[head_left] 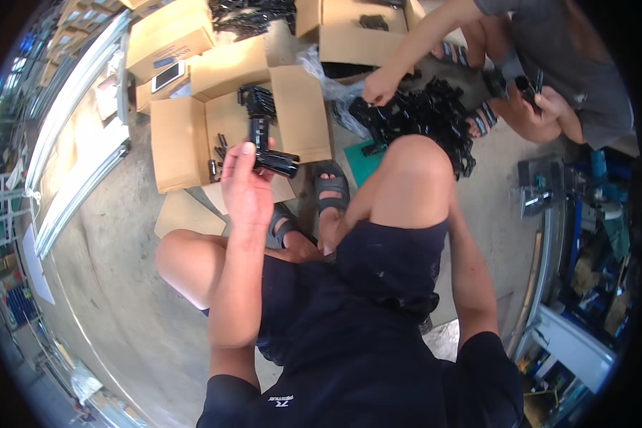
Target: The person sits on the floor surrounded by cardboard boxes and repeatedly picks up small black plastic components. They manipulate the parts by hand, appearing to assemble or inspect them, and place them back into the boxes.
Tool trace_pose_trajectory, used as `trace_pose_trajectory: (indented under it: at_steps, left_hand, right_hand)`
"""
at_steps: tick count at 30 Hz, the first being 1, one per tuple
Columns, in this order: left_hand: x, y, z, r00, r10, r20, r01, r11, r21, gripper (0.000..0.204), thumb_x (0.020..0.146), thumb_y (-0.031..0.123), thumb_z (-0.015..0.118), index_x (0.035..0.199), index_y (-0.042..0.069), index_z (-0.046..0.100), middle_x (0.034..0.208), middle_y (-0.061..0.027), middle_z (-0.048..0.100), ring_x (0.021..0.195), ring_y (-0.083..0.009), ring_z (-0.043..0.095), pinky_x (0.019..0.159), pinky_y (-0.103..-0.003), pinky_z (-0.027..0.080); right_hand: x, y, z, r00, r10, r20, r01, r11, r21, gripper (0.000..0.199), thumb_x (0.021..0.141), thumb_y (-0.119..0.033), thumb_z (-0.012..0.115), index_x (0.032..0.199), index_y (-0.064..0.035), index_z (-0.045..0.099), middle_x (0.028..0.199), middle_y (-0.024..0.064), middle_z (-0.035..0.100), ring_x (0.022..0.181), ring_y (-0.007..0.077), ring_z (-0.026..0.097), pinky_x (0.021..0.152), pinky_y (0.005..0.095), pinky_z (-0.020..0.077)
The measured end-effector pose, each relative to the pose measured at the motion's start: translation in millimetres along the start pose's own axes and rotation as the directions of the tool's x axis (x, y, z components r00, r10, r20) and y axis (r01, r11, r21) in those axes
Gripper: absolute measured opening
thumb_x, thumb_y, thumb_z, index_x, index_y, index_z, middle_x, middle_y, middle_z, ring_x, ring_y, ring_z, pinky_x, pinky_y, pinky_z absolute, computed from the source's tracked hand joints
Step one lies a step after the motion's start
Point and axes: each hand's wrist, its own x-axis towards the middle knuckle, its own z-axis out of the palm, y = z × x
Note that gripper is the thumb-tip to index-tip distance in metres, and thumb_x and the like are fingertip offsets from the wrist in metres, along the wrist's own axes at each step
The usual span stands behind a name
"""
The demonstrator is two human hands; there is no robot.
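My left hand [247, 178] is closed round a glossy black tubular part [278, 162], with a second black tube rising from it so the two form an L shape. It is held up above the near edge of an open cardboard box [177, 153]. Inside that box lie more black parts [255, 98], some long and bundled, some small and loose. My right forearm [471, 274] runs up along the outside of my right leg, and the hand is hidden behind the raised knee.
A heap of black parts [435, 118] lies on the floor beyond my right knee, partly over a green sheet [362, 165]. Another person's hand [381, 85] reaches to it; their other hand [546, 107] holds a black piece. More cardboard boxes [167, 36] stand behind.
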Motion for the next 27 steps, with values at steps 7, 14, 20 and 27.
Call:
trace_pose_trajectory:
  at_steps: [7, 14, 20, 27]
  left_hand:
    - [-3.0, 5.1, -4.9, 0.994, -0.056, 0.089, 0.059, 0.998, -0.035, 0.010, 0.101, 0.014, 0.067, 0.108, 0.008, 0.065, 0.106, -0.0119, 0.074, 0.095, -0.0160, 0.072, 0.066, -0.025, 0.054]
    - [2.3, -4.3, -15.9, 0.999, 0.005, 0.047, -0.007, 0.999, 0.042, 0.012, 0.101, 0.017, 0.067, 0.110, 0.010, 0.065, 0.108, -0.0098, 0.074, 0.097, -0.0162, 0.071, 0.077, -0.031, 0.055]
    - [8.6, -15.3, -18.0, 0.991, 0.136, -0.006, -0.136, 0.989, 0.058, 0.019, 0.099, 0.013, 0.069, 0.114, 0.002, 0.064, 0.103, -0.0083, 0.072, 0.087, -0.0122, 0.070, 0.067, -0.028, 0.060]
    - [10.2, -29.5, -4.5, 0.968, 0.250, -0.038, -0.231, 0.935, 0.269, 0.020, 0.099, 0.011, 0.070, 0.114, -0.001, 0.065, 0.098, -0.0035, 0.069, 0.082, -0.0063, 0.063, 0.074, -0.024, 0.054]
  right_hand:
    - [43.8, -178.5, -114.5, 0.991, 0.006, -0.132, 0.031, 0.961, 0.275, 0.018, 0.093, -0.010, 0.072, 0.107, 0.0000, 0.074, 0.092, 0.0045, 0.073, 0.076, 0.0101, 0.066, 0.067, 0.0240, 0.0537]
    - [13.2, -336.8, -11.8, 0.933, -0.339, 0.122, 0.269, 0.880, 0.391, 0.017, 0.093, -0.004, 0.071, 0.108, 0.0037, 0.073, 0.091, 0.0032, 0.071, 0.075, 0.0083, 0.064, 0.068, 0.0238, 0.0549]
    - [-1.6, -335.7, 113.0, 0.888, -0.283, 0.363, 0.041, 0.833, 0.551, 0.014, 0.093, -0.004, 0.071, 0.105, 0.0043, 0.071, 0.087, 0.0051, 0.071, 0.072, 0.0082, 0.063, 0.065, 0.0239, 0.0523]
    - [-13.6, -337.6, 127.9, 0.933, -0.179, 0.312, -0.067, 0.765, 0.640, 0.012, 0.092, -0.001, 0.071, 0.101, 0.0060, 0.072, 0.087, 0.0064, 0.072, 0.076, 0.0094, 0.065, 0.067, 0.0247, 0.0529]
